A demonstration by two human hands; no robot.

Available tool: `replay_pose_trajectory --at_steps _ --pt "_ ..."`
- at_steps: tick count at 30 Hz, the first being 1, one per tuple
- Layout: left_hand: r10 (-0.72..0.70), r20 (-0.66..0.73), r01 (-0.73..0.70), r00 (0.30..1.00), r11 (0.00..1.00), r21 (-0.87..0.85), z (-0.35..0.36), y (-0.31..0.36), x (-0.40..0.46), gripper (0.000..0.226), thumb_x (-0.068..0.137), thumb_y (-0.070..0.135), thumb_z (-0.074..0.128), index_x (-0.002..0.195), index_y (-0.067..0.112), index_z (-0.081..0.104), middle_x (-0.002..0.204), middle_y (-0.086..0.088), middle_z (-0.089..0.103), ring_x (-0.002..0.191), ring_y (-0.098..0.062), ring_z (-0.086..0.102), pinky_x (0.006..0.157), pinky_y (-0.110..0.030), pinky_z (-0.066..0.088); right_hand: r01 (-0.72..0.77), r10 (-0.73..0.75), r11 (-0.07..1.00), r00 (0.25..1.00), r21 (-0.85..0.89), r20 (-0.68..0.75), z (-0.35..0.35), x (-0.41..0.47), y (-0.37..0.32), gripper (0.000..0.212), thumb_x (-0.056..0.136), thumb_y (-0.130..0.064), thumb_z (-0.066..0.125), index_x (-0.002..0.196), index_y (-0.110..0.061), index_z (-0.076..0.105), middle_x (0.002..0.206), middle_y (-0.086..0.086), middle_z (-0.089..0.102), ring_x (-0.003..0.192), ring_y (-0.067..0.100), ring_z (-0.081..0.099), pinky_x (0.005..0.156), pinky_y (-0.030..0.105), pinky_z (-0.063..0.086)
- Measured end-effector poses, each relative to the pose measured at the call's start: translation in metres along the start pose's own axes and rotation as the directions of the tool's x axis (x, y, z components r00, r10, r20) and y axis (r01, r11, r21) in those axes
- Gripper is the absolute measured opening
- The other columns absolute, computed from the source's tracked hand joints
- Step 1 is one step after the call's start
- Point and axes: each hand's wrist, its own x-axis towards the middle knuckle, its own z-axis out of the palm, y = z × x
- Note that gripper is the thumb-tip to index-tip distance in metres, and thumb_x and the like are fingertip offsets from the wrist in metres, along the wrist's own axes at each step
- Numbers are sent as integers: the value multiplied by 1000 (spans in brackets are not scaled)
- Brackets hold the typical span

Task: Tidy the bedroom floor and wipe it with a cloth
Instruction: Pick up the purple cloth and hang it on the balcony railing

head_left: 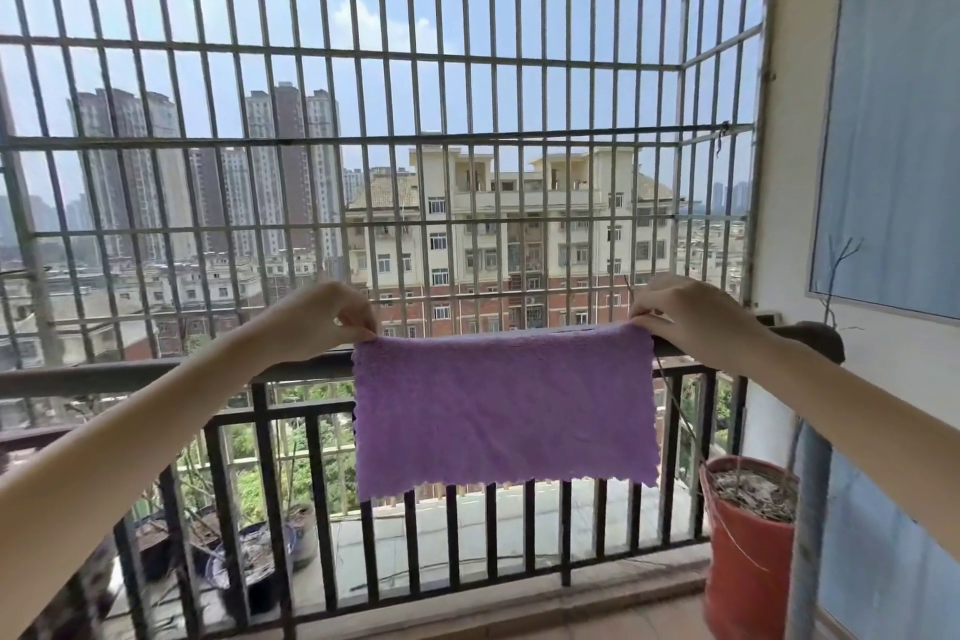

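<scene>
I held the purple cloth (501,411) up in front of me, spread out flat and hanging down. Its top edge was level with the dark top rail of the balcony railing (156,372), and its wavy bottom edge hung in front of the black bars. My left hand (324,314) pinched the top left corner with curled fingers. My right hand (685,312) pinched the top right corner the same way. Both my arms were stretched out, well apart, with the cloth pulled tight between them.

Behind the railing was a big grid of grey metal bars (389,120) that went up to the ceiling. Through it I saw tall buildings and blue sky. Down on the right stood a red pot (743,561) with dry leaves in it and a thin bare stem. On the left, low behind the bars, were dark pots (260,551). A blue curtain (904,109) showed in a window on the right wall.
</scene>
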Motion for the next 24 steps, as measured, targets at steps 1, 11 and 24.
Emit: replay_pose_trajectory --at_steps 1,11,24 --pt "2 7 -2 1000 1000 -10 2 -1 0 16 85 10 62 82 25 61 79 13 60 77 0 58 72 -4 44 -6 6 1000 1000 -4 17 1 -1 0 12 89 -18 61 94 -12 70 86 -8 59 85 10 53 85 39 49" --pt "-213 -592 -49 777 918 -394 55 15 -52 27 85 8 59 91 34 58 87 24 60 74 5 58 68 -10 48 -111 242 950 852 291 -464 39 -63 -13 11 85 -8 61 95 -8 64 84 -6 60 75 11 56 73 18 46" --pt "-567 -236 119 789 518 -847 175 26 -81 75 44 79 68 96 26 61 105 4 63 99 -10 60 84 -28 47 -237 618 398 783 887 -68 133 -105 -47 65 67 -82 43 103 -29 59 100 -11 64 85 -9 59 73 7 43"
